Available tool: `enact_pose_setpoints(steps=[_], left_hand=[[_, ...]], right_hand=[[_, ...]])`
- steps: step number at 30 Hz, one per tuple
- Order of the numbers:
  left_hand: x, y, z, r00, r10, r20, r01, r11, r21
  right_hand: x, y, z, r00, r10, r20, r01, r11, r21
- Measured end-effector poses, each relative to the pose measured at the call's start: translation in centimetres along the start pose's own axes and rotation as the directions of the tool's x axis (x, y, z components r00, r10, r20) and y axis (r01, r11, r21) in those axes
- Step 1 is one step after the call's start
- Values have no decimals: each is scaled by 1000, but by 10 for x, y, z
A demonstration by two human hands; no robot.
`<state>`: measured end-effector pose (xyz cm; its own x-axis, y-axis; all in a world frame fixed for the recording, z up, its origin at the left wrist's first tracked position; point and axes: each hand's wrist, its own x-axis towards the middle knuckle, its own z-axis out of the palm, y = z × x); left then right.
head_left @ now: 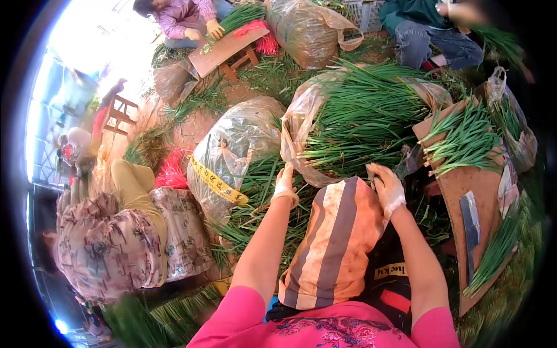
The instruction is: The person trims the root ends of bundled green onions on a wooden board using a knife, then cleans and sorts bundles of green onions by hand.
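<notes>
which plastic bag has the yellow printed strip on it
The bulging clear bag just left of the open bag of green stalks by the left hand: the yellow strip crosses its front, showing on no other bag.

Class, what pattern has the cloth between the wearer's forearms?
The cloth has orange, pale and dark stripes (head view).

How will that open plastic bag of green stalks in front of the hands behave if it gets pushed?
The open plastic bag will probably crumple rather than hold shape: its thin film hangs in folds. The green stalks look loose on top, so some may slide out. With so many heaped inside, it may feel heavy to shift.
</notes>
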<state>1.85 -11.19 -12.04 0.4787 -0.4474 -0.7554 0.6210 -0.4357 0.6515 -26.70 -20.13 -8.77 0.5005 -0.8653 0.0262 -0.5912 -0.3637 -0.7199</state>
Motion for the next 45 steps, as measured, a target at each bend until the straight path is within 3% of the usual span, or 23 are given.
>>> enact_pose_setpoints(steps=[4, 6, 9, 10, 13, 14, 15, 17, 18, 20, 21, 22, 25, 26, 29, 30, 31, 33, 34, 35, 37, 42, 45], left_hand=[[63, -5, 18, 998, -57, -30, 56, 997, -56], [70, -1, 28, 998, -50, -49, 45, 995, -92], [134, -35, 4, 982, 79, 173, 9, 890, -456], [87, -16, 22, 990, 129, 51, -102, 925, -365], [35, -7, 27, 999, -31, -19, 18, 870, -493], [41, -32, 15, 992, 119, 44, -91, 910, -405], [48, -58, 3, 958, 265, 105, -218, 918, -332], [37, -55, -17, 992, 123, 10, -80, 707, -703], [16, -26, -20, 978, -48, 202, 206, 357, -911], [40, -32, -46, 942, 32, 333, 295, 392, -872], [42, -31, -38, 992, 127, -8, -106, 788, -607], [36, -21, -29, 996, 16, -83, -68, 725, -685], [49, -34, -28, 1000, 13, 19, 8, 596, -803], [51, -38, -31, 998, 53, 24, -14, 624, -781], [49, -47, -41, 994, 104, 14, -64, 708, -703], [46, -49, -45, 991, 129, 38, -70, 733, -677], [42, -52, -48, 986, 155, 68, -75, 758, -648], [37, -56, -49, 969, 201, 147, -80, 809, -582], [22, -47, -38, 981, 156, 115, -61, 812, -580], [34, -55, -42, 971, 159, 176, 4, 731, -682], [31, -68, -40, 980, 185, 73, -101, 780, -617], [23, -52, -41, 990, 139, -1, -114, 802, -586], [18, -42, -47, 990, 142, -23, -129, 808, -575]], right_hand=[[66, -12, 17, 980, -132, 145, 169, 947, -275], [95, -32, 27, 946, -52, 321, 218, 833, -509], [119, -41, 60, 878, -1, 479, 354, 674, -648], [124, -45, 72, 844, 29, 536, 385, 662, -643], [127, -39, 117, 872, -38, 487, 365, 714, -597], [133, -50, 106, 832, 22, 554, 375, 713, -592], [136, -30, 129, 914, -39, 404, 313, 701, -641], [161, -56, 112, 761, 261, 593, 193, 782, -592], [155, -40, 125, 827, 103, 552, 311, 735, -603], [142, -39, 112, 750, 130, 649, 354, 749, -560], [135, -38, 103, 709, 147, 690, 373, 752, -543], [118, -24, 94, 796, -21, 605, 386, 787, -481], [96, -7, 91, 814, -33, 580, 437, 693, -574], [96, -10, 91, 788, -20, 615, 478, 650, -591], [108, -3, 117, 768, -347, 539, 634, 531, -562], [109, -3, 127, 745, -337, 575, 666, 413, -621], [110, -5, 144, 817, -286, 501, 575, 465, -673], [128, -45, 137, 739, -33, 673, 530, 646, -550], [130, -50, 143, 737, -43, 675, 552, 615, -563], [137, -55, 158, 749, 23, 662, 523, 592, -613], [155, -64, 167, 597, 253, 762, 590, 505, -630], [168, -50, 193, 492, 305, 815, 648, 497, -577], [164, -58, 170, 436, 312, 844, 689, 488, -536]])
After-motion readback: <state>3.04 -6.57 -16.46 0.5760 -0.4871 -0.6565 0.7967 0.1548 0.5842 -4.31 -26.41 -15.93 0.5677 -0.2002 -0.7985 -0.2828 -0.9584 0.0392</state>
